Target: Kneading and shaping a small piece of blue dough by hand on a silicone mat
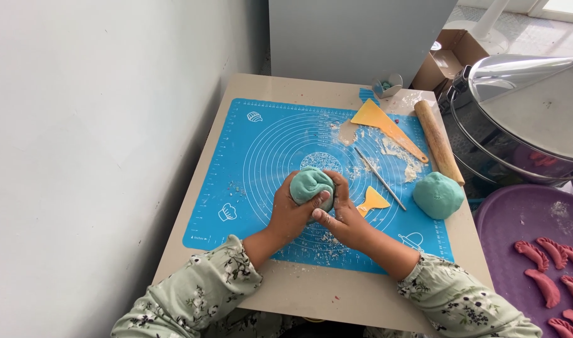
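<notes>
Here, from the head view: a lump of green dough (311, 186) held up in both hands, just above the blue mat (261, 144). Left hand (291, 215) cupped under and around the lump from the left, grip closed snug on it. Right hand (340, 213) pressed on the lump from the right, fingers curled over its side, thumb low, grip closed on the same lump. Both hands touching each other under the dough. Flowery green sleeves (192, 294) on both arms.

Just right of the grip, flat on the mat: a small yellow scraper (373, 201). A bit past that, a thin metal stick (379, 169) lying slanted. Farther right, near the mat's edge, a bigger green dough ball (438, 195), well apart from the hands. Up and right of the grip: a long yellow scraper (383, 126) and a wooden rolling pin (438, 142), both slanted, with white flour (399, 156) spilled between them. Beyond those, at the far edge of the mat, a small bowl (387, 85).

Under it all, a tan worktop (336, 294), with crumbs of flour near the wrists. Left of the grip, a plain white wall (86, 138). Far right of the grip, a big shiny metal pot (518, 119) with its lid tilted, and below it a purple tray (518, 219) with pink dough crescents (552, 263) laid in rows.
</notes>
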